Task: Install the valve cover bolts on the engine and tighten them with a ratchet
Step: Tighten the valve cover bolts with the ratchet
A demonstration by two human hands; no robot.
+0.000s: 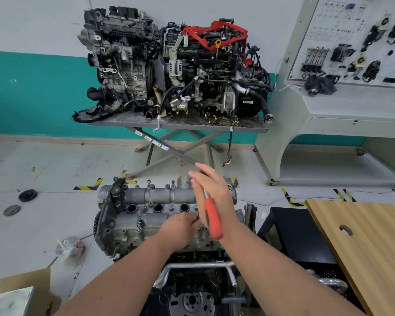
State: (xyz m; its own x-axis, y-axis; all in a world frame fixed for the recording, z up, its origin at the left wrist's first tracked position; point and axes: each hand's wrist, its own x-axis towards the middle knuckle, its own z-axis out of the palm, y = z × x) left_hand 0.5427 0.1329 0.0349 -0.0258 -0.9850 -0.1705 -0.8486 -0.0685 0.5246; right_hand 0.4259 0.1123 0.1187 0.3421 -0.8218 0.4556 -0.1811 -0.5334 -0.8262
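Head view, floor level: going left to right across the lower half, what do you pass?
Black pulley disc → crumpled plastic bag → engine on the stand → left hand → red-handled ratchet under the right hand → wooden tabletop.

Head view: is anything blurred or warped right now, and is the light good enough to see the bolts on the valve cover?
In the head view, the right hand is motion-blurred at the fingers around the ratchet; the left hand is sharper. Wide-angle distortion bends the wall stripe and tilts the wooden table. Lighting is even and soft, no harsh glare; bolts on the valve cover show but are small.
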